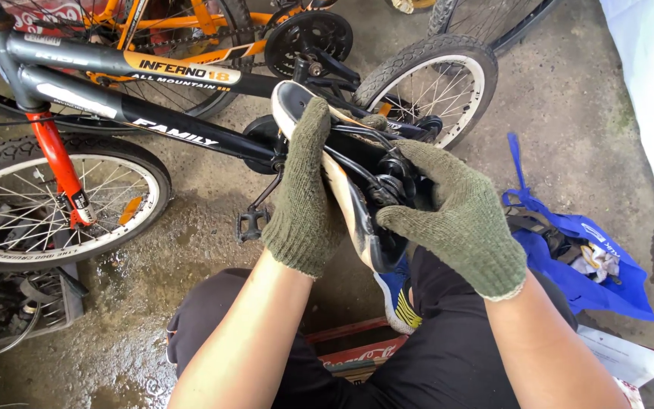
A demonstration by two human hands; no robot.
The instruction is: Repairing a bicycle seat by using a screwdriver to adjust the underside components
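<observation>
Wet concrete [191, 250]; bicycle [115, 113] crowds saddle [357, 212].

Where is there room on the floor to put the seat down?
Bare floor between the rear wheel and blue bag. Wet patch beside the front wheel and pedal. Crowded bottom left by the crate.

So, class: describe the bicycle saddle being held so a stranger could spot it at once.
Start at the black bicycle frame lying on the wet concrete floor. In front of it, two hands in olive knitted gloves grip an upturned black-and-white saddle. Only it shows bare metal rails underneath.
</observation>
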